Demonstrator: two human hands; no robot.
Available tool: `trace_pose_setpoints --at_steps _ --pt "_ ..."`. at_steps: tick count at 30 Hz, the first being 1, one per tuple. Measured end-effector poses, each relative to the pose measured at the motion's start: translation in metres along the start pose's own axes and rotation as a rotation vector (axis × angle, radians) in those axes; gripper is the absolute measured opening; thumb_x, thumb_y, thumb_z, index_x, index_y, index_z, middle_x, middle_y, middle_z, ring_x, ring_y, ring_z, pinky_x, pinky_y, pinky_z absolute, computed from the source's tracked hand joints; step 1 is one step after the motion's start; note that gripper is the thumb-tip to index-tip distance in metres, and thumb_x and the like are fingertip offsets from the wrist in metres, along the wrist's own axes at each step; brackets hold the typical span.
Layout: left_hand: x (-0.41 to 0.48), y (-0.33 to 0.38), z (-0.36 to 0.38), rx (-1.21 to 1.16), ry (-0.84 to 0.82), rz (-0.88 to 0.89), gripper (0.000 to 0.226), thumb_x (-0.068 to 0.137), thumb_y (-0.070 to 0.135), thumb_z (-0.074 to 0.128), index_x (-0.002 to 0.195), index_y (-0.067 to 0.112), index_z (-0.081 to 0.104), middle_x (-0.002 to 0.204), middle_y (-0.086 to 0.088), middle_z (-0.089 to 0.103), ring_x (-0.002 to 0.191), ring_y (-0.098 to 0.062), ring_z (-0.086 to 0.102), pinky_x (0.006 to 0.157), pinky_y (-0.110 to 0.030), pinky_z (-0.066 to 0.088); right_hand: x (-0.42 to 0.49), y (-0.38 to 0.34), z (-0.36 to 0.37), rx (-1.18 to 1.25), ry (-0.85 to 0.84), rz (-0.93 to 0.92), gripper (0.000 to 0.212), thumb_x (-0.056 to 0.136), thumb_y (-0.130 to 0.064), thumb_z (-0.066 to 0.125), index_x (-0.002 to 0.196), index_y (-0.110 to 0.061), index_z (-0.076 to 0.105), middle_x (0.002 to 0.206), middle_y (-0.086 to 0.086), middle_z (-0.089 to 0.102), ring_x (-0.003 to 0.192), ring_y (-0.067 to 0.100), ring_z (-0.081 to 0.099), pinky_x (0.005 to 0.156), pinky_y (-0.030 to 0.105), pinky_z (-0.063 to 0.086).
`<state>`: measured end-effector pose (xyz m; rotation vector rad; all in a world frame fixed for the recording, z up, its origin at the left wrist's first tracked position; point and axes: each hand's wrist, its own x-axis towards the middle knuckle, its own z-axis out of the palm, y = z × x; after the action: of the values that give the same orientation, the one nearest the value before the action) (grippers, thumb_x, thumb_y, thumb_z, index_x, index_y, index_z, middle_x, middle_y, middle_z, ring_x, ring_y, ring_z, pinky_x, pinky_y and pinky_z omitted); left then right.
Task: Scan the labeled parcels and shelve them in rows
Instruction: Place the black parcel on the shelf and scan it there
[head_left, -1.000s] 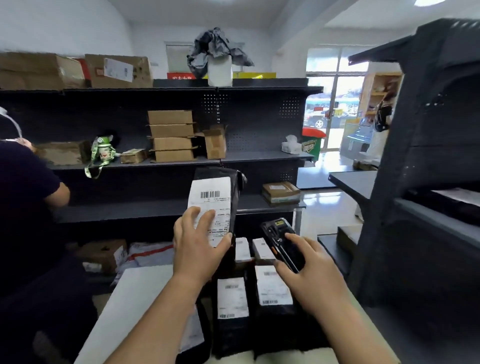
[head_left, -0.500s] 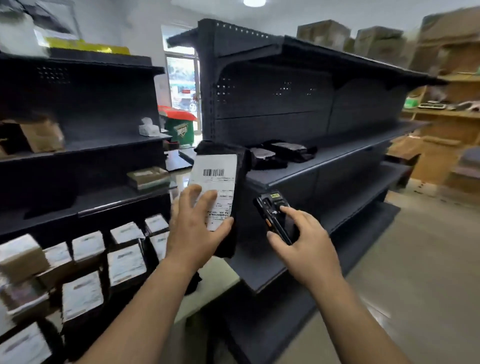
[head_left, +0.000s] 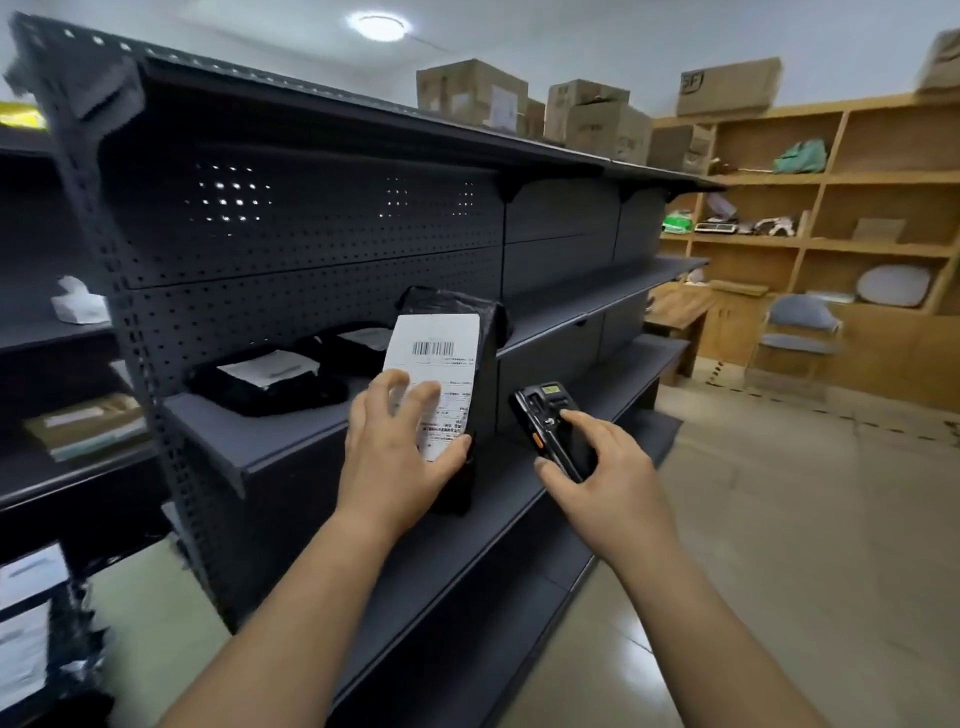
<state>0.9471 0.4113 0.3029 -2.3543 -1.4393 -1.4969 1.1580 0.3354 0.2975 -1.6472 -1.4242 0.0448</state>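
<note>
My left hand (head_left: 395, 462) grips a black bagged parcel (head_left: 480, 374) upright, its white barcode label (head_left: 434, 364) facing me. My right hand (head_left: 608, 483) holds a black handheld scanner (head_left: 550, 431) just right of the parcel, its small screen lit. Both are in front of the dark grey metal shelving (head_left: 270, 431). On its middle shelf lie two black labelled parcels, one at the left (head_left: 265, 382) and one behind it (head_left: 353, 345).
Cardboard boxes (head_left: 470, 93) sit on top of the grey shelving. Wooden shelves (head_left: 831, 244) with assorted items line the far right wall, a grey chair (head_left: 797, 332) in front. Another shelf unit with a box (head_left: 83, 423) stands at left. The tiled floor (head_left: 805, 519) lies to the right.
My view has swung right, from the table of parcels and the far shelves to the grey shelving. Both hands kept their hold on the parcel and the scanner.
</note>
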Motion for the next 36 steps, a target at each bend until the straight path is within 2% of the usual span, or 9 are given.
trace_pose_setpoints --at_steps 9,12,17,20,27,31,33,36 --pt "0.102 -0.011 0.133 -0.028 -0.037 -0.013 0.056 0.077 0.048 0.074 0.126 0.03 0.054 0.139 0.007 0.033 0.13 -0.019 0.031 0.107 -0.039 0.037 0.135 0.088 0.032 0.038 -0.005 0.021 0.054 0.078 -0.046 0.071 0.13 -0.04 0.056 0.125 -0.02 0.056 0.115 0.005 0.052 0.09 0.027 0.045" --pt "0.145 -0.025 0.171 -0.028 -0.009 -0.058 0.056 0.078 0.048 0.074 0.127 0.03 0.054 0.14 0.007 0.032 0.131 -0.02 0.03 0.108 -0.042 0.037 0.19 0.11 0.05 0.029 -0.022 0.009 0.054 0.077 -0.045 0.071 0.129 -0.04 0.056 0.124 -0.021 0.056 0.115 0.005 0.052 0.088 0.025 0.042" --pt "0.214 -0.034 0.224 -0.003 0.042 -0.134 0.056 0.078 0.051 0.072 0.127 0.032 0.052 0.139 0.009 0.031 0.129 -0.021 0.03 0.105 -0.046 0.039 0.275 0.139 0.069 0.051 -0.025 -0.036 0.054 0.078 -0.044 0.072 0.129 -0.039 0.057 0.125 -0.019 0.056 0.118 0.006 0.052 0.097 0.032 0.045" --pt "0.243 -0.033 0.246 0.03 0.075 -0.209 0.056 0.079 0.053 0.07 0.128 0.033 0.051 0.139 0.009 0.031 0.128 -0.022 0.031 0.105 -0.047 0.04 0.317 0.157 0.08 0.068 -0.054 -0.072 0.055 0.077 -0.044 0.071 0.13 -0.038 0.056 0.125 -0.018 0.057 0.118 0.008 0.052 0.099 0.032 0.045" --pt "0.296 -0.035 0.276 0.214 0.18 -0.417 0.055 0.081 0.054 0.067 0.128 0.034 0.049 0.137 0.008 0.031 0.125 -0.023 0.032 0.101 -0.039 0.039 0.413 0.191 0.115 0.192 -0.185 -0.247 0.054 0.08 -0.044 0.07 0.132 -0.04 0.054 0.122 -0.023 0.054 0.113 0.004 0.052 0.091 0.029 0.046" --pt "0.315 -0.03 0.293 0.357 0.198 -0.596 0.054 0.081 0.056 0.064 0.127 0.033 0.049 0.137 0.004 0.032 0.122 -0.03 0.034 0.102 -0.045 0.04 0.459 0.206 0.131 0.232 -0.311 -0.37 0.054 0.081 -0.045 0.069 0.133 -0.041 0.052 0.114 -0.025 0.048 0.108 0.003 0.049 0.084 0.025 0.041" --pt "0.325 -0.028 0.301 0.44 0.189 -0.666 0.056 0.081 0.057 0.063 0.129 0.033 0.048 0.137 0.001 0.033 0.12 -0.032 0.037 0.099 -0.045 0.041 0.479 0.211 0.139 0.243 -0.352 -0.424 0.054 0.082 -0.046 0.068 0.133 -0.041 0.051 0.116 -0.022 0.051 0.103 0.004 0.049 0.081 0.026 0.041" --pt "0.339 -0.024 0.308 0.526 0.157 -0.775 0.06 0.081 0.056 0.061 0.133 0.031 0.047 0.136 -0.002 0.034 0.119 -0.035 0.038 0.097 -0.047 0.042 0.502 0.217 0.153 0.279 -0.416 -0.483 0.055 0.082 -0.046 0.068 0.134 -0.041 0.052 0.12 -0.018 0.054 0.108 0.008 0.052 0.081 0.026 0.041"
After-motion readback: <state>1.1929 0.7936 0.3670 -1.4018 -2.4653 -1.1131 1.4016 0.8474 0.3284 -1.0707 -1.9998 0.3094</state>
